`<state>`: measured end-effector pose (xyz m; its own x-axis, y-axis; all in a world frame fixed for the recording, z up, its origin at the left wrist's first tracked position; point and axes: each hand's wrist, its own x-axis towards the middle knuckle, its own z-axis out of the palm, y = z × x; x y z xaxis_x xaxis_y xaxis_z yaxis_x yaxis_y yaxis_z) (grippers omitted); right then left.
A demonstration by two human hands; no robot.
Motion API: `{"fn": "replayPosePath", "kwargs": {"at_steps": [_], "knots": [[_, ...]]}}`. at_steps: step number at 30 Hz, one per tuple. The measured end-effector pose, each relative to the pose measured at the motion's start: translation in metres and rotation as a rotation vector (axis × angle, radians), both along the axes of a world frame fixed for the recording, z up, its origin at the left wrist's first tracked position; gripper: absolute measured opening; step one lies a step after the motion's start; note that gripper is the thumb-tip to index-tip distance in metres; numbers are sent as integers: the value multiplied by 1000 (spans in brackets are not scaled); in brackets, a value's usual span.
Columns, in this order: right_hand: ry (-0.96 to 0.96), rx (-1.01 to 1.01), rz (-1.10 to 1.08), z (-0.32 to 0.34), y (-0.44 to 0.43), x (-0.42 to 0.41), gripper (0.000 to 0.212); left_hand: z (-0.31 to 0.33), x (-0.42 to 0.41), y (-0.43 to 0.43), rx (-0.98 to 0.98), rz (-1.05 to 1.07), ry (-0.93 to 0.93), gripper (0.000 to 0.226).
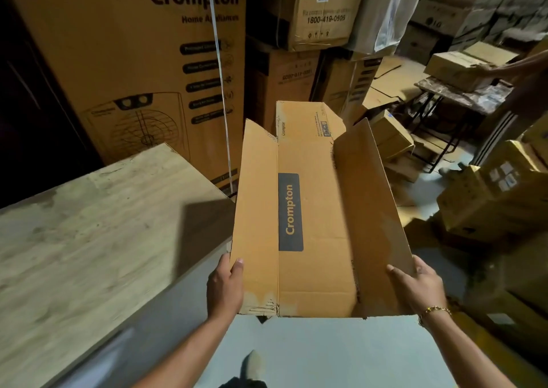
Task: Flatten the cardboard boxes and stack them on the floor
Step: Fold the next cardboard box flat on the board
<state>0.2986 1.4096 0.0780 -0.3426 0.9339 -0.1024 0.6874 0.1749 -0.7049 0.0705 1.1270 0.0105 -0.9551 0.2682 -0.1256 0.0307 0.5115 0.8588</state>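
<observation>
I hold a brown Crompton cardboard box (314,209) in the air in front of me, above the grey floor (326,352). It is partly opened out, with its side panels angled upward and an end flap sticking up at the far end. My left hand (225,286) grips the near left panel edge, thumb on top. My right hand (415,284) grips the near right panel edge, with a gold bracelet on the wrist.
A wooden table top (89,233) stands at the left. Large stacked Crompton cartons (133,61) fill the back. Several boxes (489,203) and flat cardboard (394,82) lie on the right, by a small table (462,91) where another person's arm (516,64) touches a box.
</observation>
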Motion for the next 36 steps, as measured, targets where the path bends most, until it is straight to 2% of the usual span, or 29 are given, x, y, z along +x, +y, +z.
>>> {"fn": "replayPosePath", "kwargs": {"at_steps": [6, 12, 20, 23, 29, 33, 36], "knots": [[-93, -31, 79, -27, 92, -37, 18, -34, -10, 76, -23, 19, -64, 24], [-162, -115, 150, -62, 173, -73, 36, -56, -16, 141, -65, 55, -172, 13], [-333, -182, 324, -98, 257, -118, 17, -81, -9, 199, -160, 167, -274, 15], [-395, -202, 410, -115, 296, -142, 13, -91, -1, 227, -190, 256, -303, 23], [-378, -181, 613, -144, 365, -200, 10, -111, -9, 287, -235, 434, -242, 29], [-309, -223, 620, -184, 399, -229, 14, -144, -13, 309, -223, 520, -213, 29], [-294, -268, 597, -238, 415, -238, 20, -196, -12, 315, -243, 552, -241, 35]]}}
